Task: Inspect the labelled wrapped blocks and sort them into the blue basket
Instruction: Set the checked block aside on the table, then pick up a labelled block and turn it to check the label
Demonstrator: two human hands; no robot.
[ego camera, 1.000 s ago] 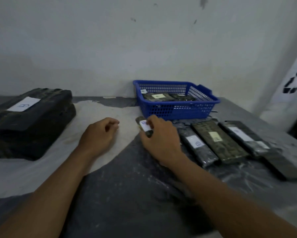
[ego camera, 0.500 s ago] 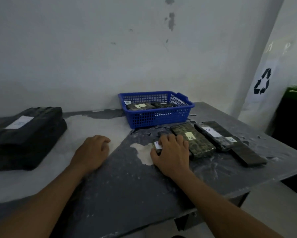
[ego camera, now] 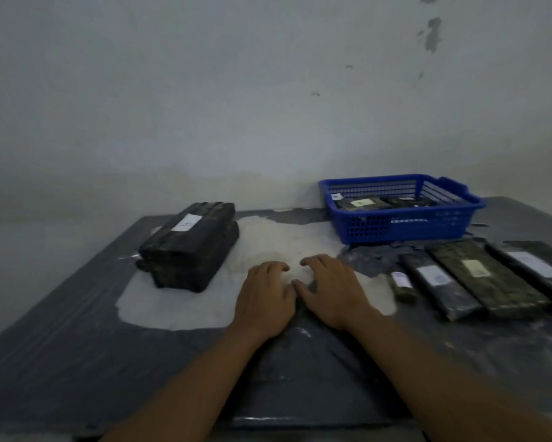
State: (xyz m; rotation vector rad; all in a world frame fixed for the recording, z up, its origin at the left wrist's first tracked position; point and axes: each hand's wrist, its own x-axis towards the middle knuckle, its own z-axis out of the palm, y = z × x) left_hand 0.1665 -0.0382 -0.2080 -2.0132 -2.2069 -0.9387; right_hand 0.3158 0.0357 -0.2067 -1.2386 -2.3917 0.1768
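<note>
A blue basket [ego camera: 405, 229] stands at the back right of the table with labelled wrapped blocks [ego camera: 363, 203] inside. In front of it lies a row of wrapped blocks: a small one [ego camera: 402, 287], a dark one with a white label [ego camera: 440, 287], a greenish one with a yellow label [ego camera: 481, 277] and another with a white label [ego camera: 532, 267]. A large black wrapped block [ego camera: 188, 247] sits at the left. My left hand [ego camera: 265, 298] and my right hand [ego camera: 330, 290] rest side by side on the table, palms down, holding nothing.
The table [ego camera: 77, 362] is covered in dark plastic with a white powdery patch [ego camera: 179, 307] under and around my hands. A pale wall rises right behind it. The table's front edge runs near the bottom of the view.
My right hand has let go of the small block and moved left beside my left hand. The camera has swung left, so the basket and blocks now lie to the right.
</note>
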